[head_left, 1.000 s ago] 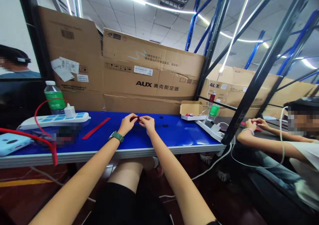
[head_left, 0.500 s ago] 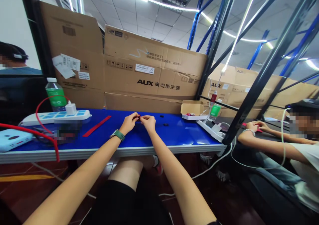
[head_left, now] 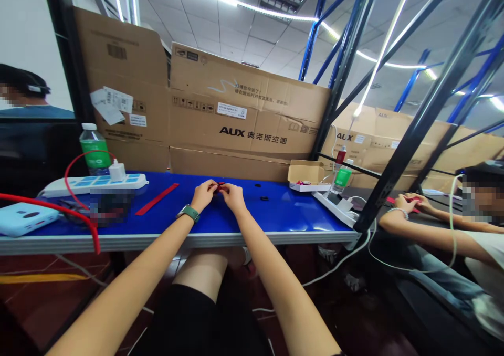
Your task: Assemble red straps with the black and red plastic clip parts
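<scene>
My left hand [head_left: 205, 194] and my right hand [head_left: 233, 195] meet over the middle of the blue table [head_left: 275, 214], fingers pinched together on a small red piece [head_left: 219, 187] held between them. A green watch sits on my left wrist. A flat red strip [head_left: 156, 199] lies on the table to the left of my hands. Two small black parts [head_left: 263, 197] rest on the table to the right of my right hand.
A white power strip [head_left: 94, 183], green bottle [head_left: 94, 148], red cable [head_left: 59, 209] and pale blue device [head_left: 21, 218] sit at the left. A small open box [head_left: 305, 176] and second power strip [head_left: 334, 203] are at the right. Cardboard boxes [head_left: 244, 119] line the back. A person's arms [head_left: 425, 230] work at right.
My hands stay pinched on the small red piece at the same spot. The view has shifted slightly to the left.
</scene>
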`<state>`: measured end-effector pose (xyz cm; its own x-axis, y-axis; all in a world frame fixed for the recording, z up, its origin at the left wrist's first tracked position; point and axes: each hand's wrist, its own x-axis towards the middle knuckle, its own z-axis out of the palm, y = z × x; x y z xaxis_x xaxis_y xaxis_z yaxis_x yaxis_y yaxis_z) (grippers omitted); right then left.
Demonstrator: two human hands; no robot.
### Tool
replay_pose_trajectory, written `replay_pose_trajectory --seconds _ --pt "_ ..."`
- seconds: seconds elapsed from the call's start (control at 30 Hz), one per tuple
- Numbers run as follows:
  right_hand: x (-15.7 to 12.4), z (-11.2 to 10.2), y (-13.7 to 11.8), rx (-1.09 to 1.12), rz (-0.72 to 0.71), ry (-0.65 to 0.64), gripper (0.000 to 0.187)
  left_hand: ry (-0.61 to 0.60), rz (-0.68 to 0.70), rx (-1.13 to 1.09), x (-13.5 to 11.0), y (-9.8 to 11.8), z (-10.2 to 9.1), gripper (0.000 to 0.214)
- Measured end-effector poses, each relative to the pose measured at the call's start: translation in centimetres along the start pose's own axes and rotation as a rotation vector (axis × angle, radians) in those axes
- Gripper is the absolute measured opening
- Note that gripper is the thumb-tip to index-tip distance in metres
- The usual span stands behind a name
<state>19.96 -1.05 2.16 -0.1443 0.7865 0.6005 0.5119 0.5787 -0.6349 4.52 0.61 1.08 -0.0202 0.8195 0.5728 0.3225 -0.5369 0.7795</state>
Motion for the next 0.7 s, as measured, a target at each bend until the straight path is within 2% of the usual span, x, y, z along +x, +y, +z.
replay_pose_trajectory --seconds 0.2,0.33,0.43,0.53,0.63,0.7 --pt "0.0 -0.4 0.1 -0.232 -0.017 0.036 0.021 -0.065 0.103 0.047 -0.3 1.0 -0.2 0.017" --pt "-0.3 -0.5 -0.6 -0.414 -0.037 -0.015 0.02 -0.087 0.135 0.081 -0.4 1.2 -0.2 0.017" --pt "-0.4 -0.4 -0.9 -0.442 -0.038 -0.017 0.019 -0.103 0.136 0.073 -0.3 1.0 -0.2 0.017" --pt "-0.2 -0.1 -0.5 -0.271 0.015 0.066 0.019 -0.065 0.114 0.014 -0.1 0.5 -0.2 0.02" --pt "0.2 0.3 0.1 0.042 0.114 0.164 0.017 0.001 0.084 -0.085 0.3 0.1 0.0 0.029" --pt "0.4 0.4 0.5 0.24 0.187 0.181 0.019 0.017 0.07 -0.162 0.4 0.1 0.1 0.036"
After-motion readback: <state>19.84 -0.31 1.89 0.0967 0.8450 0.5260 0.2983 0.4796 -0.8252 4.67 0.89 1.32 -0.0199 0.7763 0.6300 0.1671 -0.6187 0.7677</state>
